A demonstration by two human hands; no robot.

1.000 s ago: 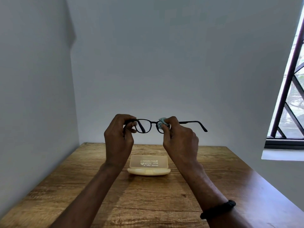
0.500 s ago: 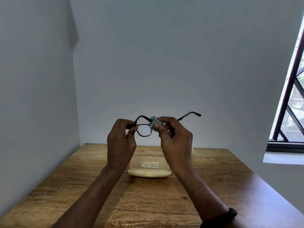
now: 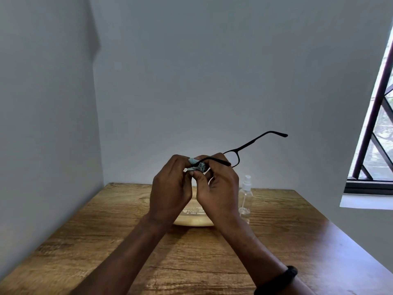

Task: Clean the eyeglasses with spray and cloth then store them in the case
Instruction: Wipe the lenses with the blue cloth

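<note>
The black eyeglasses (image 3: 255,140) are held up above the table, tilted, with one temple arm pointing up and to the right. My left hand (image 3: 171,188) grips the frame's left part, which is hidden behind the fingers. My right hand (image 3: 218,188) pinches a crumpled light-blue cloth (image 3: 200,166) against the left lens, and the two hands touch there. The right lens sticks out past my right hand. A beige case (image 3: 194,221) lies open on the table behind my wrists, partly hidden. A clear spray bottle (image 3: 245,196) stands upright just right of the case.
The wooden table (image 3: 106,241) fills a corner, with grey walls at the left and the back. A barred window (image 3: 378,135) is at the right. A black band (image 3: 287,277) is on my right wrist.
The glasses have turned so the right temple arm now rises up-right. My hands have closed together around the cloth. The view has tilted, so the spray bottle now shows.
</note>
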